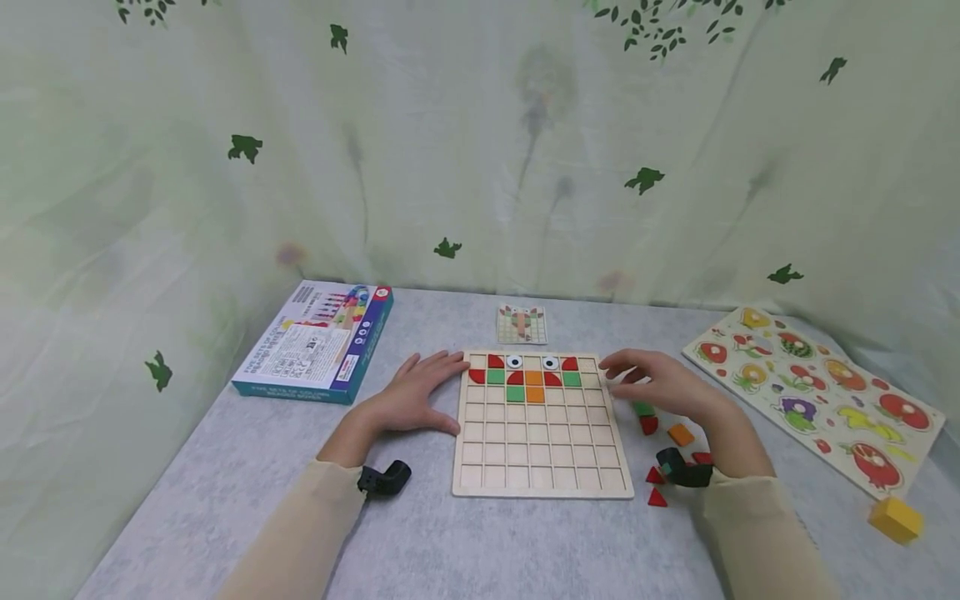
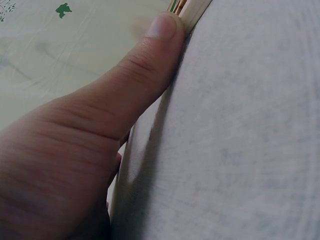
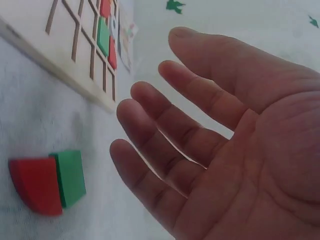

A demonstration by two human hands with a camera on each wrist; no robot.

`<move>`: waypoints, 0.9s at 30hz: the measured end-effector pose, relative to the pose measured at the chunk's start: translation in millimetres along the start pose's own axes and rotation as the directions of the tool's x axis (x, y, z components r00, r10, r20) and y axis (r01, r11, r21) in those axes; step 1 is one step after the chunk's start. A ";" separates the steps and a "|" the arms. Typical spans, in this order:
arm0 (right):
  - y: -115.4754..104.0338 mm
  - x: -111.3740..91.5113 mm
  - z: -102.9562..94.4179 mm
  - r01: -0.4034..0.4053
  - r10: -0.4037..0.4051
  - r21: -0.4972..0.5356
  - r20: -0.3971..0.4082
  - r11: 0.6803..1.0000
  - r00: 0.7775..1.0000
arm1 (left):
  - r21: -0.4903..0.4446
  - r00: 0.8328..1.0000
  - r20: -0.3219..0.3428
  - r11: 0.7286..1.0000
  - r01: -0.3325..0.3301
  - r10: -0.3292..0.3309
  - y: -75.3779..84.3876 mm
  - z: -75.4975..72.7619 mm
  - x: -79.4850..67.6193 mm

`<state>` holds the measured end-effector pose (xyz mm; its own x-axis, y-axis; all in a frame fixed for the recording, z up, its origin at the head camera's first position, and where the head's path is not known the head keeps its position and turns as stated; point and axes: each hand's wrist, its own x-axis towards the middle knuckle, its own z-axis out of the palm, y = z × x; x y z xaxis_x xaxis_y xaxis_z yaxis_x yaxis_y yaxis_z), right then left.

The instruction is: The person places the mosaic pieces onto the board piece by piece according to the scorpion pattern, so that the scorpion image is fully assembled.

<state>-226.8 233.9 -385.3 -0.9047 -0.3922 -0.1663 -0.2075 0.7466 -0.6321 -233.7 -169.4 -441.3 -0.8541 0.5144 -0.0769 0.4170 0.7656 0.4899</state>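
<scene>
Grid board (image 1: pixel 543 457) touched by outspread left hand (image 1: pixel 411 395); relaxed, empty right hand (image 1: pixel 666 385) hovers alongside.

Head view: set high over the near side, facing forward and down; farthest back and widest, covering worktop (image 1: pixel 420 533), board (image 1: pixel 527 454) and far curtain (image 1: pixel 420 167). Left wrist view: low, very close to the left thumb (image 2: pixel 140 70), facing far, rolled so the worktop stands steep. Right wrist view: close in on the palm side of the right fingers (image 3: pixel 145 125), facing far and left, also rolled. Shared, head/left wrist: thumb at board's left edge. Shared, head/right wrist: board's right side, plus red piece (image 3: pixel 37 185) and green piece (image 3: pixel 72 177) beside it. Curtain common to all three.
</scene>
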 end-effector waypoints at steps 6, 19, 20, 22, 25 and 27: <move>11.3 -6.4 -9.1 -0.080 0.080 -0.015 0.018 0.997 0.997 | 0.001 1.000 -0.001 1.000 -0.009 0.009 -0.7 0.1 0.4; 39.7 -8.8 -8.5 -0.121 0.125 -0.073 0.044 0.990 0.991 | -0.001 1.000 -0.003 1.000 -0.012 0.012 0.6 -0.6 0.0; 41.0 -9.3 -8.5 -0.120 0.123 -0.068 0.051 0.990 0.991 | 0.001 1.000 -0.003 1.000 -0.012 0.012 0.7 -0.8 0.1; 42.9 -9.9 -8.4 -0.121 0.125 -0.064 0.064 0.991 0.990 | 0.005 1.000 0.003 1.000 -0.004 0.004 0.8 -1.1 0.5; 43.2 -9.8 -8.0 -0.121 0.126 -0.061 0.082 0.991 0.989 | 0.010 1.000 0.006 1.000 0.000 0.000 -0.2 -0.9 1.0; 43.1 -9.2 -7.6 -0.120 0.125 -0.066 0.083 0.991 0.989 | 0.012 1.000 0.009 1.000 0.005 -0.005 -1.1 -0.5 1.5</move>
<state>-230.2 273.8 -405.3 -0.8896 -0.3386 -0.3065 -0.1211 0.8219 -0.5566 -235.5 -169.7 -441.5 -0.8536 0.5135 -0.0870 0.4161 0.7729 0.4790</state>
